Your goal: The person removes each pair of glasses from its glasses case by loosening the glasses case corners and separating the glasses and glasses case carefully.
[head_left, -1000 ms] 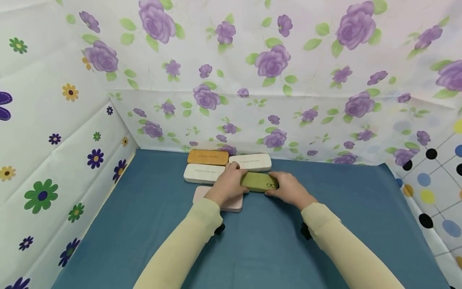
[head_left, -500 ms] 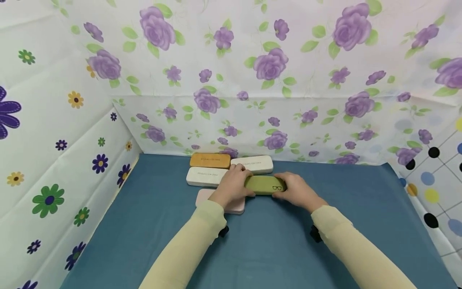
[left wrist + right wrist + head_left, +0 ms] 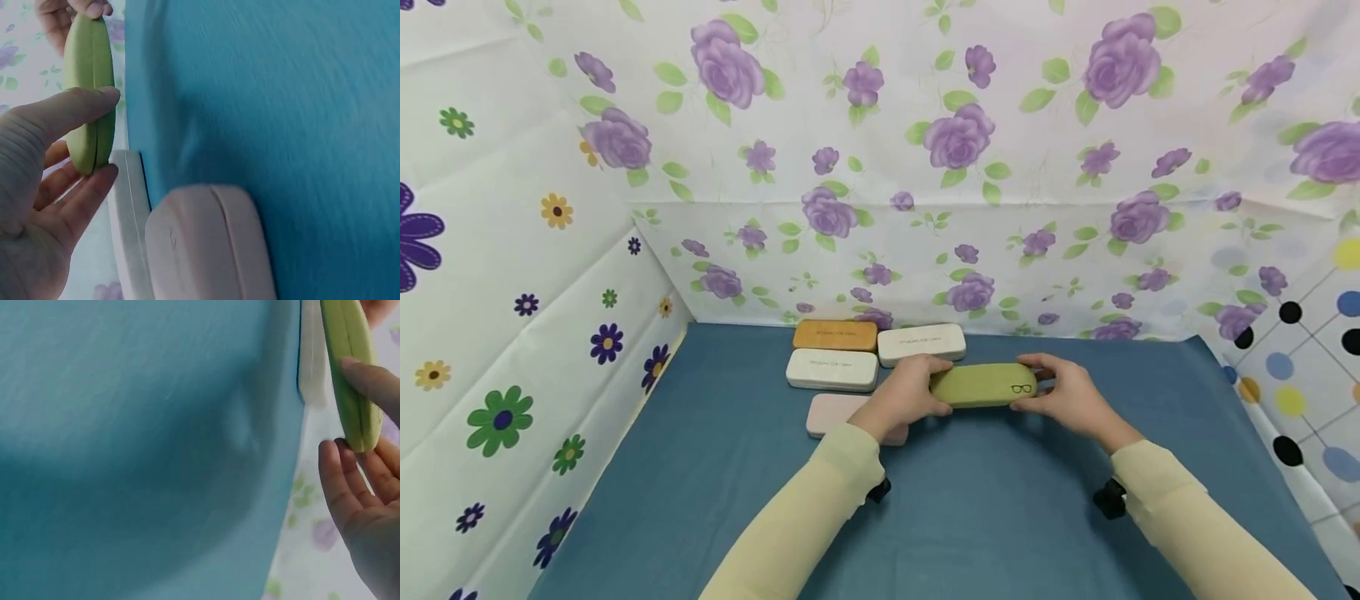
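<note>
Above the blue table (image 3: 700, 500), near its far edge, the green glasses case (image 3: 983, 385) is pinched endwise by left hand (image 3: 904, 400) and right hand (image 3: 1070, 398) (fingertips only); a slip could be caused.

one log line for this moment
left hand: holds green case end | right hand: holds other end | case: lifted above blue cloth | pink case: lying by left hand
</note>
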Motion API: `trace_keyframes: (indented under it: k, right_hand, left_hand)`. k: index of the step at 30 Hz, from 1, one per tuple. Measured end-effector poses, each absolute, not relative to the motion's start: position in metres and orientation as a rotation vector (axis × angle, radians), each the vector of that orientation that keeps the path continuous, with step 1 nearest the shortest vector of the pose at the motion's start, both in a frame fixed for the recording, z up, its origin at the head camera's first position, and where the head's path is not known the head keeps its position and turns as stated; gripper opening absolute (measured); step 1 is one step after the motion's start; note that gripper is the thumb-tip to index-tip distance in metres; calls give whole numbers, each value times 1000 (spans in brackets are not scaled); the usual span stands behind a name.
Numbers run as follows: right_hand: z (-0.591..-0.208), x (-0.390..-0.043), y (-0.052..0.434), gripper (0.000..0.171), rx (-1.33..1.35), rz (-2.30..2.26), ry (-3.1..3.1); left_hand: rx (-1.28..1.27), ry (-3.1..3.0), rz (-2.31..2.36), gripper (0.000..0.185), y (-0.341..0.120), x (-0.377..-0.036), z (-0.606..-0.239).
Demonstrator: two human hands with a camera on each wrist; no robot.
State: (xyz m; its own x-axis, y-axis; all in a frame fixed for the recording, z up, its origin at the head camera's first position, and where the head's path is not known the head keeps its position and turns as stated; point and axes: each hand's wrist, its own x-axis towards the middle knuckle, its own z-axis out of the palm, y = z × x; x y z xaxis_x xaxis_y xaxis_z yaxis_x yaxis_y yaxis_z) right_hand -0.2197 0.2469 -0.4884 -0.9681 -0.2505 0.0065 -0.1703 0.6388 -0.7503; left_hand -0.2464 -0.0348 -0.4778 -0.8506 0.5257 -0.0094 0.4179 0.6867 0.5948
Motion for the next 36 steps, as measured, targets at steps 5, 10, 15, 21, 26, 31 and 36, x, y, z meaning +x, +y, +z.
trace_keyframes:
  k: [5, 10, 15, 21, 26, 31, 36]
  right_hand:
    - [-499, -215, 266, 74, -277, -1376, 2656]
    - [-509, -210, 274, 75, -262, -1475, 2572]
    - [-518, -207, 276, 76, -266, -1507, 2519]
    - [-527, -204, 278, 76, -246, -1536, 2472]
    - [-532, -202, 277, 73, -231, -1532, 2497]
    - [-535, -203, 274, 71, -203, -1580, 2479]
    - [-537, -206, 270, 68, -196, -1593, 2479]
  left_hand:
    - [726, 2580, 1060, 71, -32, -243, -483]
    - [740, 2576, 1061, 71, -31, -241, -489]
    - [724, 2617, 1017, 69, -30, -238, -494]
    - [772, 2652, 952, 67, -26, -236, -497]
    - [743, 2645, 947, 65, -26, -236, -499]
    - [705, 2627, 967, 65, -28, -238, -499]
    - [713, 2627, 972, 66, -31, -241, -501]
